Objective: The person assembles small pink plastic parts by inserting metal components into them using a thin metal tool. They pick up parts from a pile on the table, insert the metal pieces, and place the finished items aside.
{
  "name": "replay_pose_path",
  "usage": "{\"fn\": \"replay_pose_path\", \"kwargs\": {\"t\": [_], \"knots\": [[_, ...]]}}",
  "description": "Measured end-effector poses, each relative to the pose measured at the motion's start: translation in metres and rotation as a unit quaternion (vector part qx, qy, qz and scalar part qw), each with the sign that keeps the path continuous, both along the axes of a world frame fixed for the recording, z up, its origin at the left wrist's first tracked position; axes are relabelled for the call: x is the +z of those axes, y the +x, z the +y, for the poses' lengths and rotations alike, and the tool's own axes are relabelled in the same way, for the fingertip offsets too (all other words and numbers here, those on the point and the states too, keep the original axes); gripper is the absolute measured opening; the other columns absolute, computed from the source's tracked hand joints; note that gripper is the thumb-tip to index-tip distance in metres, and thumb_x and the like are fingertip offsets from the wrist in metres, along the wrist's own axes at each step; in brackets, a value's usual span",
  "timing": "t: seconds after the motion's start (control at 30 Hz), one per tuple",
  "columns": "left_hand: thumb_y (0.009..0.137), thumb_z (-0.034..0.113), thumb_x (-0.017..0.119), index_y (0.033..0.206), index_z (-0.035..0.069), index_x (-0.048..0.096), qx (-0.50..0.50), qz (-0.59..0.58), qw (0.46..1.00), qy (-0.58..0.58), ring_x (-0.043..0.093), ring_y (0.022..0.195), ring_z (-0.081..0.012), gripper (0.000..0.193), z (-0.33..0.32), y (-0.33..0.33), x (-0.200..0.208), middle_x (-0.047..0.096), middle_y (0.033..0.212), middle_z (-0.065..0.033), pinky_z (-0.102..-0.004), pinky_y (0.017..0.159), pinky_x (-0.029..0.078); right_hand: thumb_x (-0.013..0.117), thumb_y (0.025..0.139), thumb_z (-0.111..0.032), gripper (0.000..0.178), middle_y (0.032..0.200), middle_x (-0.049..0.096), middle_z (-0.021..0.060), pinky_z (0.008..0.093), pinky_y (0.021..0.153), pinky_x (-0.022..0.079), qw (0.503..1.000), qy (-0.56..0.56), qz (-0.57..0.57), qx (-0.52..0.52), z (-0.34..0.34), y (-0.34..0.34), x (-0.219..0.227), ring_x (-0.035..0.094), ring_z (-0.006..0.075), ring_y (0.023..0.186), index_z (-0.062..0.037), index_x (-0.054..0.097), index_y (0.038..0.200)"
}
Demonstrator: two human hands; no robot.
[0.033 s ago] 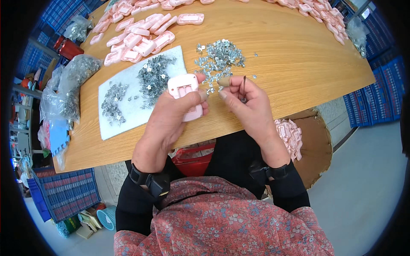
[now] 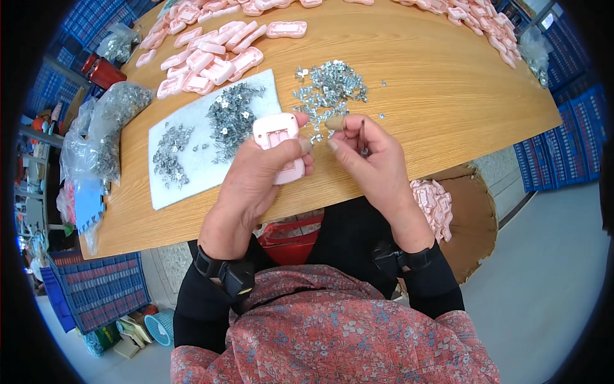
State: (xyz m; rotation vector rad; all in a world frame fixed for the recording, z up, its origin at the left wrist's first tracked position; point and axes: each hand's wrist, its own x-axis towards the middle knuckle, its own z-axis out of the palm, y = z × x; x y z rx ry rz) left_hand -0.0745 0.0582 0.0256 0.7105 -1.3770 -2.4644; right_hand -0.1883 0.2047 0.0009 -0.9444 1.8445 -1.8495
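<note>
My left hand (image 2: 252, 163) is closed round a pale pink plastic casing (image 2: 277, 123), its thumb across the front. Slots show in the casing's recess, with small holes near its corners. Just to the right, my right hand (image 2: 374, 153) holds a thin dark rod-like tool (image 2: 363, 137) upright against its curled fingers. A tan cover sits on a fingertip. Thumb and forefinger come close together; whether a small metal piece is between them, I cannot tell. Beyond both hands lies a heap of small shiny metal clips (image 2: 332, 83).
A white mat (image 2: 185, 128) at left bears darker piles of small metal parts (image 2: 231, 118). Pink casings (image 2: 217, 67) are heaped at the far left and far right. Bags of metal parts (image 2: 118, 118) line the left edge. A carton (image 2: 476, 217) with pink pieces stands below the table's right.
Both hands stay almost in place. The thin tool in my right hand has shifted slightly, and the right thumb tip sits a little lower.
</note>
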Motion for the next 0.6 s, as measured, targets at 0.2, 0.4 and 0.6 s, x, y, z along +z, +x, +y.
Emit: {"fn": "replay_pose_path", "kwargs": {"t": [0.2,0.4,0.6], "knots": [[0.084,0.007,0.069,0.128,0.001,0.054,-0.074,-0.004,0.994,0.086,0.066,0.073,-0.0157,0.047,-0.009,0.016,-0.003,0.064,0.088,-0.0056,-0.0318,0.069,0.058,0.073,0.081,-0.004,0.017,0.083,0.062,0.0109,0.0338,0.063,0.050,0.928,0.009,0.371,0.025,0.001,0.000,0.012,0.062,0.0262,0.073,-0.0037,0.061,0.094],[0.085,0.005,0.069,0.128,0.003,0.055,-0.089,-0.005,0.987,0.132,0.067,0.076,-0.0152,0.045,-0.017,0.031,-0.006,0.065,0.090,-0.0062,-0.0327,0.068,0.060,0.073,0.081,-0.003,0.018,0.081,0.060,0.0108,0.0348,0.064,0.051,0.945,0.052,0.314,0.072,-0.003,0.010,0.024,0.063,0.0252,0.073,-0.0018,0.059,0.092],[0.085,0.006,0.070,0.129,0.004,0.056,-0.083,0.017,0.987,0.140,0.068,0.078,-0.0148,0.046,-0.028,0.043,-0.011,0.067,0.094,-0.0065,-0.0320,0.070,0.060,0.073,0.082,-0.003,0.018,0.081,0.061,0.0086,0.0283,0.063,0.051,0.961,0.060,0.252,0.095,-0.019,0.020,0.020,0.063,0.0174,0.071,0.0001,0.060,0.095]]}}
